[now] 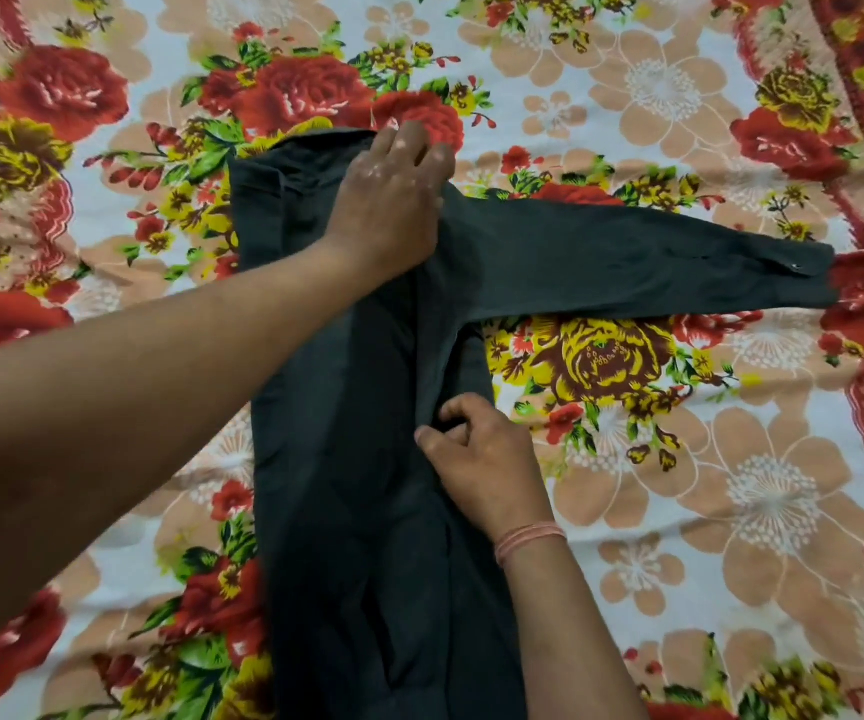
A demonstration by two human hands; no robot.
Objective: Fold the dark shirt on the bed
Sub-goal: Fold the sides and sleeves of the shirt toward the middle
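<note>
Pinching shirt edge mid-body on bed: right hand. Pressing flat, fingers spread, at shoulder: left hand. Likely slip: sleeve dragging askew if shoulder lifts.

- The shirt runs off the bottom edge, its hem unseen.
- The left hand and its forearm cover the shirt's collar area.
- Beneath the right hand, its fingertips are tucked into cloth.
</note>
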